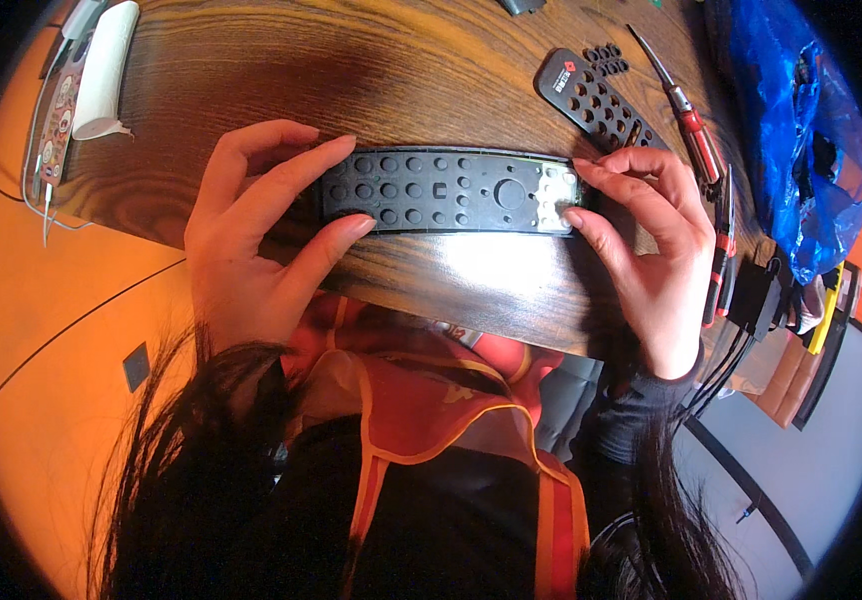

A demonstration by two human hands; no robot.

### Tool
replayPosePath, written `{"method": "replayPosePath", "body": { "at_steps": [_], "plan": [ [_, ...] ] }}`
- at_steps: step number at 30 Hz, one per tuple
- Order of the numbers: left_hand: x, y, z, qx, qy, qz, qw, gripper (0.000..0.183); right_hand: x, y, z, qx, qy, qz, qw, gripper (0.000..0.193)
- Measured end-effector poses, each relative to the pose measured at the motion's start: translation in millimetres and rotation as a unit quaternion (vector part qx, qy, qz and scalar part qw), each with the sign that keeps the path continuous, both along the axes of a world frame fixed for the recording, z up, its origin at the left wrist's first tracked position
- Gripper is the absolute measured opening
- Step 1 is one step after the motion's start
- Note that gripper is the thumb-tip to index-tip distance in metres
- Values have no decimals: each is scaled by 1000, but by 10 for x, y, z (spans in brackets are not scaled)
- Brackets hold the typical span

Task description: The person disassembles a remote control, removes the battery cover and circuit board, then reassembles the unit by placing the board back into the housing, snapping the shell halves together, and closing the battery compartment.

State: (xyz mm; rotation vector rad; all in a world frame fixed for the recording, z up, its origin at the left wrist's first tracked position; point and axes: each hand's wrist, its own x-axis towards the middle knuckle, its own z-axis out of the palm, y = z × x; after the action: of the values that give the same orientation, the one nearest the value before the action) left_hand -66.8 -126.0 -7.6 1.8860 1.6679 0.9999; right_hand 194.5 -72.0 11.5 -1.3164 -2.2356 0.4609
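Between my two hands lies an opened remote control (491, 165), its dark rubber keypad facing up, crosswise near the table's front edge. My left hand (261, 205) pinches its left end, thumb on the near edge and fingers on the far edge. At the other end, my right hand (646, 210) grips the same way, thumb below and fingertips above. Glare washes out the keys at the right end. Beyond my right hand rests a black remote cover (591, 95) full of round holes, beside a small cluster of loose dark keys (606, 60).
A red-handled screwdriver (693, 130) and a red-handled tool (721, 260) lie to the right, near a crumpled blue plastic bag (801, 130). At the far left are a white elongated object (108, 70) and a sticker-covered power strip (59, 125) with cables. The wooden table (431, 70) has a curved near edge.
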Motion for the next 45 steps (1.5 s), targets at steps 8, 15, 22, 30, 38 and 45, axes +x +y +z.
{"method": "replayPosePath", "body": {
  "at_steps": [8, 15, 22, 30, 38, 45],
  "plan": [
    [6, -5, 13, 1, -2, 0, 1000, 41, -26, -38, -21, 29, 8, 11, 999, 19],
    [-6, -25, -17, 24, 10, -18, 999, 38, -83, -56, -29, 33, 18, 22, 999, 18],
    [-9, -6, 6, 34, 37, -22, 999, 35, -158, -79, 59, -28, 8, 8, 1000, 22],
    [-13, 13, 35, -18, -53, 2, 998, 34, -147, -140, 84, -7, 51, 29, 998, 16],
    [-172, 21, 75, 115, -6, -134, 984, 23, -8, -274, 130, -60, 181, 69, 979, 11],
    [-100, -90, 79, 250, 104, -123, 955, 25, -20, -145, 104, 65, 66, 53, 994, 21]
  ]
}}
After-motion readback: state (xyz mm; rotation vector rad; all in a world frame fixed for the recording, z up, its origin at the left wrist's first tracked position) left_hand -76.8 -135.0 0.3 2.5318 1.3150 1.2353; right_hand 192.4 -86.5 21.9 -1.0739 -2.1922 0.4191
